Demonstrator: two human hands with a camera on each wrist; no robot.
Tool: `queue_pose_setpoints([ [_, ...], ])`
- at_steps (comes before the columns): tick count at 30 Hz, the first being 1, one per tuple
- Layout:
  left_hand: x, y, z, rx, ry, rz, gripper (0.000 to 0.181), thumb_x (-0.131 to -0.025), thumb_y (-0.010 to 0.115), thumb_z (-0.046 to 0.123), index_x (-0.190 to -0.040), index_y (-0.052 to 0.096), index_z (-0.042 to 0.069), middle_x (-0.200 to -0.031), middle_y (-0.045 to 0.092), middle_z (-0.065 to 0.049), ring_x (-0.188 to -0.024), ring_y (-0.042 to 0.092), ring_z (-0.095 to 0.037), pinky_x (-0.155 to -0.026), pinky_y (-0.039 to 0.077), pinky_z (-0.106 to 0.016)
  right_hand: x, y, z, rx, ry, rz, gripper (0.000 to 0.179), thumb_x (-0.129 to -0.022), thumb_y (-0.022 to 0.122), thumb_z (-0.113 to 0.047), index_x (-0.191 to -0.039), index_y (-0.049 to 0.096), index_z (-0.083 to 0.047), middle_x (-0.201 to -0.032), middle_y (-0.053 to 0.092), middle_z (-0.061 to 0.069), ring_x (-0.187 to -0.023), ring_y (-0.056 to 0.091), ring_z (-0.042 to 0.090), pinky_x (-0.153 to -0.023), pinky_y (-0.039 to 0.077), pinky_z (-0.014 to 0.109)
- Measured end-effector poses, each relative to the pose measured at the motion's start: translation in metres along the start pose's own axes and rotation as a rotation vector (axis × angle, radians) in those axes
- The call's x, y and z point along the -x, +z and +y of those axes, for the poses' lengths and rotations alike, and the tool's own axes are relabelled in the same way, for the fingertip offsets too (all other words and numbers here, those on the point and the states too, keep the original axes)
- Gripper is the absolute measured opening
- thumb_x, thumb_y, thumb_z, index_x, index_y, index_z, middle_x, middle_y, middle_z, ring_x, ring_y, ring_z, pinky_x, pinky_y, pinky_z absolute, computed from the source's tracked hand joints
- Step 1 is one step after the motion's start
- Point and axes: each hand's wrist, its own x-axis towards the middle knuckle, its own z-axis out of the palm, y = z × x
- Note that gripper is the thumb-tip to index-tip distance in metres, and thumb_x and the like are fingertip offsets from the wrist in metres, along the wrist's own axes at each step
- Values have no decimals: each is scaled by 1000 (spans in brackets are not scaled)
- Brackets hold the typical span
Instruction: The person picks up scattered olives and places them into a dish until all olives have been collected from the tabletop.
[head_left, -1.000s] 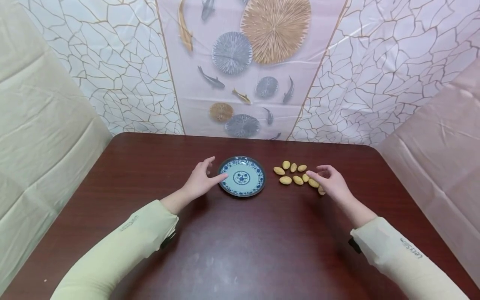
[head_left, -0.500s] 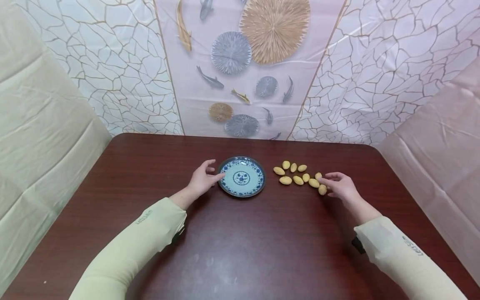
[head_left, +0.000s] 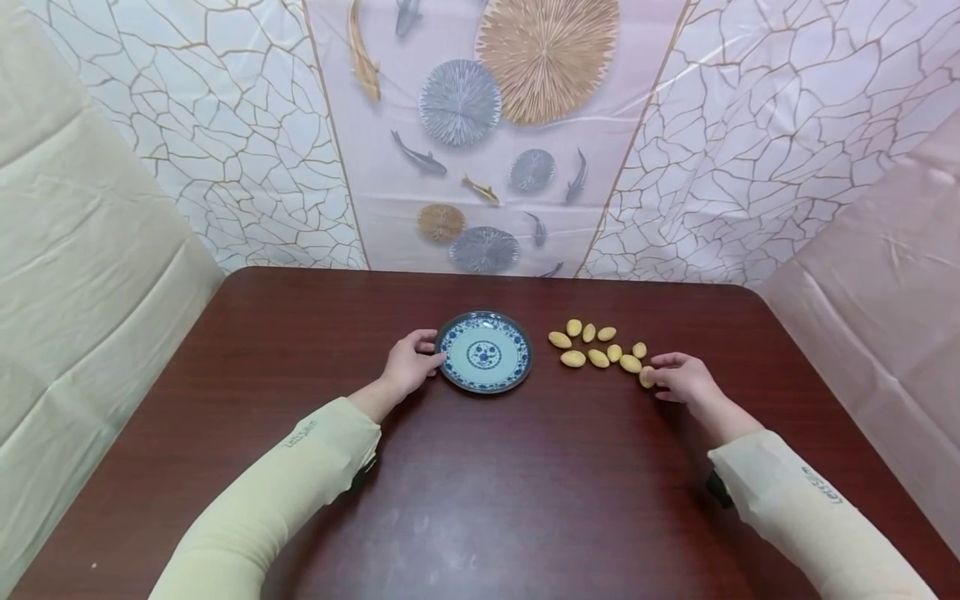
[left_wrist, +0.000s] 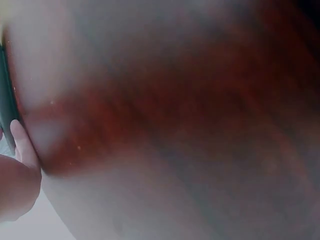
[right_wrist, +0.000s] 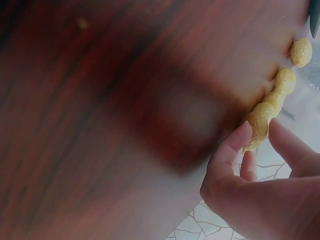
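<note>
A round plate (head_left: 498,379) with a blue floral border lies flat on the table. At its left rim is my left hand (head_left: 408,364), gripping the edge with the thumb on top; the undersides of the fingers are hidden. In the left wrist view the plate (left_wrist: 7,95) shows only as a dark edge, touched by a fingertip. Several small yellow potatoes (head_left: 573,359) are strewn to the right of the plate. My right hand (head_left: 686,382) pinches the nearest potato (right_wrist: 258,126) between thumb and fingers at the right end of the group.
The dark reddish-brown table (head_left: 480,500) spreads toward me. Behind it hangs a patterned backdrop (head_left: 480,167), and pale cloth panels (head_left: 60,292) stand along both sides.
My left hand has come in to the plate's rim and closed on it. The right hand has shifted right and slightly nearer, from over the potatoes to the end one, taking it between its fingertips.
</note>
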Motion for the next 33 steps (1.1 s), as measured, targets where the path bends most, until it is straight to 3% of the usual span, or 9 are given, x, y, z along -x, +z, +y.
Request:
queue_pose_setpoints([
  [6, 0, 4, 1, 23, 7, 14, 43, -85, 64, 3, -127, 54, 0, -108, 58, -19, -92, 62, -25, -71, 57, -28, 0, -3, 0, -61, -13, -45, 44, -88, 59, -4, -122, 41, 16, -73, 57, -13, -71, 55, 2, -67, 57, 23],
  [17, 1, 5, -1, 34, 10, 19, 42, -85, 65, 2, -126, 55, -1, -103, 59, -17, -83, 62, -17, -67, 56, -24, 0, -7, 2, -166, -11, -92, 45, -88, 57, 1, -124, 38, 21, -71, 62, -9, -67, 63, 2, -68, 57, 24],
  [26, -2, 6, -5, 53, 11, 20, 43, -85, 64, 2, -127, 54, -1, -104, 59, -18, -83, 62, -15, -68, 56, -24, 3, -13, -6, -270, 28, -109, 40, -88, 57, 2, -124, 42, 14, -70, 65, -8, -65, 64, 4, -67, 57, 22],
  [33, -3, 4, -7, 57, 14, 25, 44, -85, 64, 2, -127, 53, -2, -105, 61, -20, -82, 62, -14, -66, 55, -23, 5, -16, -21, -328, 44, -139, 53, -90, 56, 0, -135, 32, 11, -73, 66, -9, -70, 66, 3, -71, 57, 22],
])
